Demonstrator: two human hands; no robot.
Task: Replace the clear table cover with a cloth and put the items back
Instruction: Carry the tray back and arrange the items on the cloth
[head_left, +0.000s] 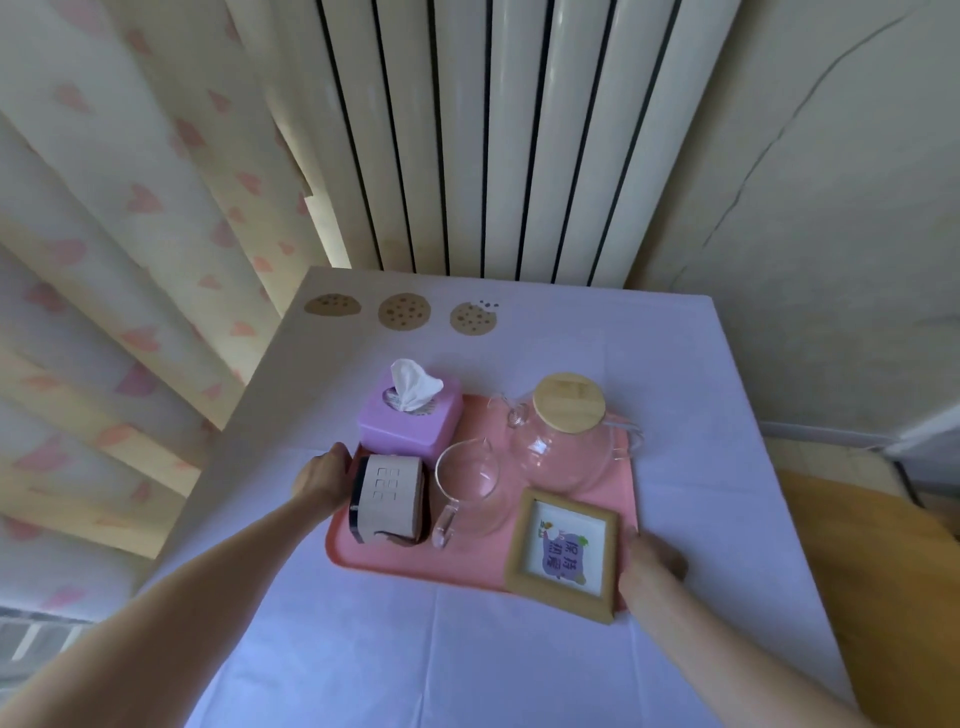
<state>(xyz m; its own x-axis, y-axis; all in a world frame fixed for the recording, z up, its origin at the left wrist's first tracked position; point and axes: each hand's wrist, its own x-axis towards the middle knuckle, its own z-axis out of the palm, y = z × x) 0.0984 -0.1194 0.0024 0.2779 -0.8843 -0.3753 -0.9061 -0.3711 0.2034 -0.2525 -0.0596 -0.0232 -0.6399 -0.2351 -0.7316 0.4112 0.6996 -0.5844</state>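
Lilac cloth (467, 649) laid over the tabletop. Loaded pink tray (467, 564) mid-tabletop; left hand (324, 475), right hand (649, 564) grip opposite rims, fingers curled round. Likely nearly finished.

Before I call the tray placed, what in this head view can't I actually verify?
All in the head view:
- Fingers of the left hand and right hand holding the pink tray: hidden under its rim.
- Whether the tray rests on the cloth: the top-down angle hides any gap.
- Beige clock digits: blurred.
- Wooden frame text: too small.
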